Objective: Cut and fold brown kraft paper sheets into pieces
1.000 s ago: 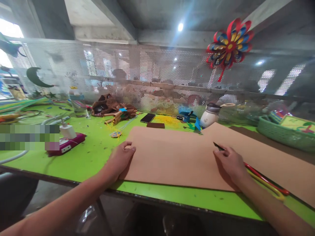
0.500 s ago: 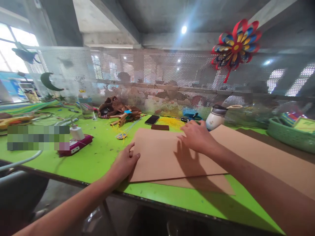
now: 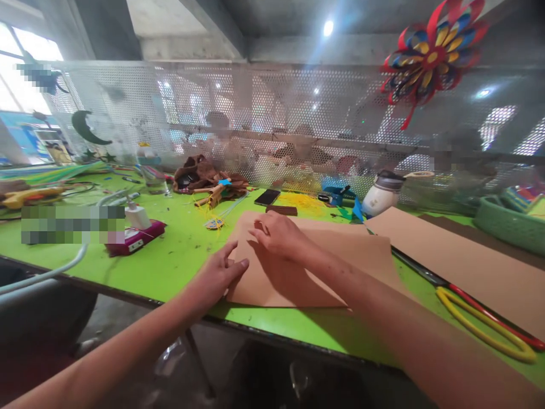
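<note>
Your right hand (image 3: 277, 232) has swung leftward over the brown sheet (image 3: 353, 244) at twelve o'clock, fingers curled, pinch unclear, near your spread-fingered left hand (image 3: 219, 271) at eleven; this looks like folding, probably calling for matched edges.

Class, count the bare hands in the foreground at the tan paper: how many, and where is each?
2: the left hand at the left edge of the tan paper, and the right hand over its upper left part. Neither is hidden.
</note>
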A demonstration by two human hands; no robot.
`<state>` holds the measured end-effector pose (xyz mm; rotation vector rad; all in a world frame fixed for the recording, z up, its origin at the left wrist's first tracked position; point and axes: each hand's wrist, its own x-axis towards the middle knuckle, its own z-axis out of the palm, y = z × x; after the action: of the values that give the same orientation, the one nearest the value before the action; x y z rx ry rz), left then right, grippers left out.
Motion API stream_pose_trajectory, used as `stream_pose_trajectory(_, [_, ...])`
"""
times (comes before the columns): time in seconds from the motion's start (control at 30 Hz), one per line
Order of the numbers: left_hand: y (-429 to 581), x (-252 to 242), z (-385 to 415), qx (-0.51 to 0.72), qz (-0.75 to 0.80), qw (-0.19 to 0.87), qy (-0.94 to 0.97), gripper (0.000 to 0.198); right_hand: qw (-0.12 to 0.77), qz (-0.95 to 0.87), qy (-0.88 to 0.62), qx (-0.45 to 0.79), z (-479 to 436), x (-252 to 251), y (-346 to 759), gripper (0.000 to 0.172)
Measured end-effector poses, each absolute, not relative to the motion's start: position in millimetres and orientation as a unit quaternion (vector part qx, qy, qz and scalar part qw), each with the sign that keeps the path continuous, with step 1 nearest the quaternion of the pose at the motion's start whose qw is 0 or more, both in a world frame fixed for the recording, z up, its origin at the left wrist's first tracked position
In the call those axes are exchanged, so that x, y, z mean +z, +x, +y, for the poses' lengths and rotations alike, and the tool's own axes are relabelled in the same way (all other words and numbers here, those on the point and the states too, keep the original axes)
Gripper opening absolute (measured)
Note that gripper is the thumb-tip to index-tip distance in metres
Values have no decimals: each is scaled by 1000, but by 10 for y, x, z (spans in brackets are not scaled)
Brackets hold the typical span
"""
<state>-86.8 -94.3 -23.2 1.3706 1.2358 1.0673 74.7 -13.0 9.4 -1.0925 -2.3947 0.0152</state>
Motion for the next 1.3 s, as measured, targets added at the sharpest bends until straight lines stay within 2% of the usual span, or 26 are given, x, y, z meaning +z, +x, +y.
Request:
stream_pose_trajectory(0.17, [-816,-251,-1041,453,494,506,543,84,260,-874,-410,3,-186,-4,745,23])
stream_pose_trajectory(0.3, [-856,-320,-1099,445,496,476,574,87,266,-861,-433,7,-202,-125,748,24])
stream_pose_trajectory(0.5, [-1039,-454,-1325,378,575,201,697,69,263,-860,-437,12,-283,-258,729,26])
stream_pose_trajectory(0.57, [-1109,-497,-1431,362,565,156,725,70,266,-860,-434,15,-314,-282,723,27])
stream_pose_trajectory(0.7, [-1247,-535,-1562,300,539,166,770,77,262,-862,-431,49,-293,-348,714,26])
stream_pose_trajectory(0.87, [-1358,-565,-1551,296,503,193,788,71,236,-875,-416,69,-205,-437,707,27])
stream_pose_trajectory(1.3, [-1341,-709,-1649,379,498,73,777,48,215,-886,-408,48,-302,-496,679,26])
